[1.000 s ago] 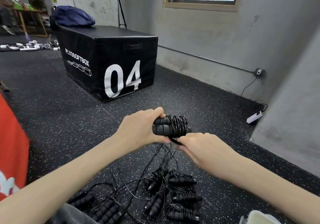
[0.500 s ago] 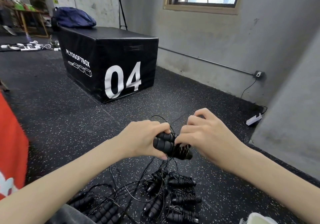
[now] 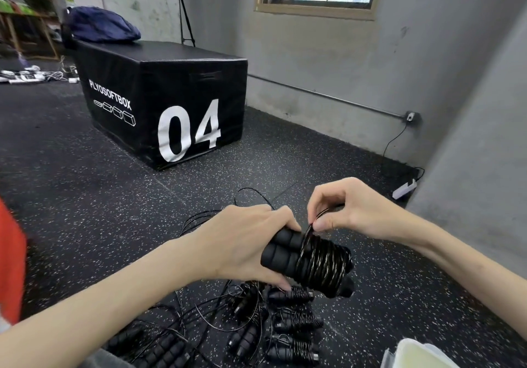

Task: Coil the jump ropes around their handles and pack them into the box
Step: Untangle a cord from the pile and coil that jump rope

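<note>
My left hand (image 3: 242, 242) grips a pair of black foam jump rope handles (image 3: 285, 253) held side by side, with thin black rope coiled (image 3: 325, 265) around their right half. Just above the coil, my right hand (image 3: 342, 211) pinches the loose rope between thumb and fingers. The rest of that rope loops away (image 3: 251, 193) over the floor behind my left hand. Below my hands lies a heap of other jump ropes (image 3: 285, 322); several are wound on their handles, others are loose and tangled (image 3: 176, 336). A pale plastic box (image 3: 410, 353) shows at the bottom right corner.
A black plyo box marked 04 (image 3: 171, 102) stands ahead on the speckled rubber floor, a dark blue bag (image 3: 99, 27) on top. A grey wall runs along the right, with a white power strip (image 3: 405, 189) at its foot. Something red (image 3: 11, 265) is at the left edge.
My right hand came from under the handles up and over them, drawing the rope round for another turn. Both hands and the bundle dropped lower in view.
</note>
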